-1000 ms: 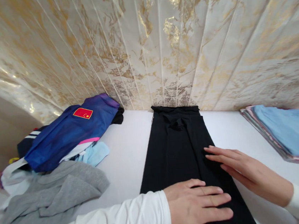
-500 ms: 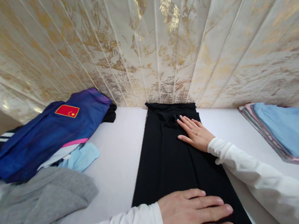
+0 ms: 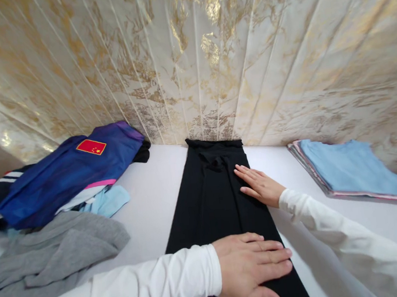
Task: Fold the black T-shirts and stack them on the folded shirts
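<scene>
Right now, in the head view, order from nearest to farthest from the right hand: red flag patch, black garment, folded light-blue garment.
1. Black garment: under the right hand.
2. Folded light-blue garment: to the right.
3. Red flag patch: left, on the dark-blue garment.

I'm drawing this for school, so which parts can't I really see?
In the head view:
Flat black cloth garment: partly covered by the bare left hand and bare right hand.
Crumpled grey cloth garment: cut off by the left edge, partly hidden by the white left sleeve.
Grey and pink folded cloth layers: only edges show beneath the flat light-blue cloth garment.
</scene>
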The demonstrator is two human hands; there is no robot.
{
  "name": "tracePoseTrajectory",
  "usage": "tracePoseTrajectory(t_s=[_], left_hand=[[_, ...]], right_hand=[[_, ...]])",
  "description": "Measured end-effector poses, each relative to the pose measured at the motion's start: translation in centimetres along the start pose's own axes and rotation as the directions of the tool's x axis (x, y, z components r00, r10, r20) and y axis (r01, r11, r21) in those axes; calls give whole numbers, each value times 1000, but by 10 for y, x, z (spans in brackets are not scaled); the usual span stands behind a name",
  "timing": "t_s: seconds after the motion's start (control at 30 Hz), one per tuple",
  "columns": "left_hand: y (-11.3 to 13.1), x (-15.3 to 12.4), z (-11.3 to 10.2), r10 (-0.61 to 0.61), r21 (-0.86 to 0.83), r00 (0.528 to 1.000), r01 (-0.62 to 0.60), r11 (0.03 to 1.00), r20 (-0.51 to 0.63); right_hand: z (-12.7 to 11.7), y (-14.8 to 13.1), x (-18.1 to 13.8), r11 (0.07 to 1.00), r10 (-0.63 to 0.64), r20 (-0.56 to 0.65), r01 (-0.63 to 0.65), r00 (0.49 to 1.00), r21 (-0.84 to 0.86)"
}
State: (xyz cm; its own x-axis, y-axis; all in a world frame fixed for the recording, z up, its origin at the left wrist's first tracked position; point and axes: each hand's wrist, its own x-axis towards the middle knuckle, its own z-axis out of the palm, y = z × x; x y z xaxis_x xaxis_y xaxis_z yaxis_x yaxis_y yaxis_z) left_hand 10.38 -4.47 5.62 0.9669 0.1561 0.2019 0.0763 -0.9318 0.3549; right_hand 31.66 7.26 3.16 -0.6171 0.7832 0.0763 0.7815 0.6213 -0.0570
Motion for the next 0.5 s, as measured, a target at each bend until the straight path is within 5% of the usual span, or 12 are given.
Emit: tracePoseTrajectory(t_s=[0.5], left_hand=[[-8,-3,29,180,282,983,-164,945,-32]], right_hand=[[7,24,41,991,74,6,-73,997,-116]])
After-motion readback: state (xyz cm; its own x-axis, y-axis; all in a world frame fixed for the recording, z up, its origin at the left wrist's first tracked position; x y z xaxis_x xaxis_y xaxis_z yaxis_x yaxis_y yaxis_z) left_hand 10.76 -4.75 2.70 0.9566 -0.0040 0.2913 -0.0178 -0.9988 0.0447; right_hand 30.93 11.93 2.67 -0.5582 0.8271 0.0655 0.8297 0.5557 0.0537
